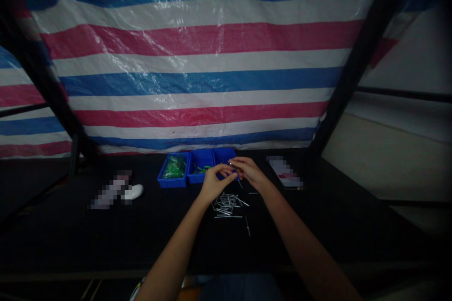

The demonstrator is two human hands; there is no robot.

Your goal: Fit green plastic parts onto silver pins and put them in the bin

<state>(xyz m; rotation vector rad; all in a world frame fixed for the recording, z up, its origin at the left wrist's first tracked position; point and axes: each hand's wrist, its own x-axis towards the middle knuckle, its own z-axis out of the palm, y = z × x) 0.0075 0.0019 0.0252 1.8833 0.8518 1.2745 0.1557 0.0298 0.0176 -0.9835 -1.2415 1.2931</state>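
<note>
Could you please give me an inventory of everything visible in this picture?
Striped woven-plastic sheet: one, red, white and blue, behind the table
Dark straight posts: at least two, black, left and right
Black flat table: one, black, beneath the items
Rectangular plastic bins: three, blue, table's far side
Shiny plastic bag: apparently one, green-looking, left bin
Small slender pieces: several, green, middle bin
Thin metal rods: many, silvery, piled and scattered near the hands
Smooth rounded object: one, white, table's left
Pixelated flat items: two, pale and reddish, left and right
Left hand: one, bare, near the bins
Right hand: one, bare, beside the left
</note>
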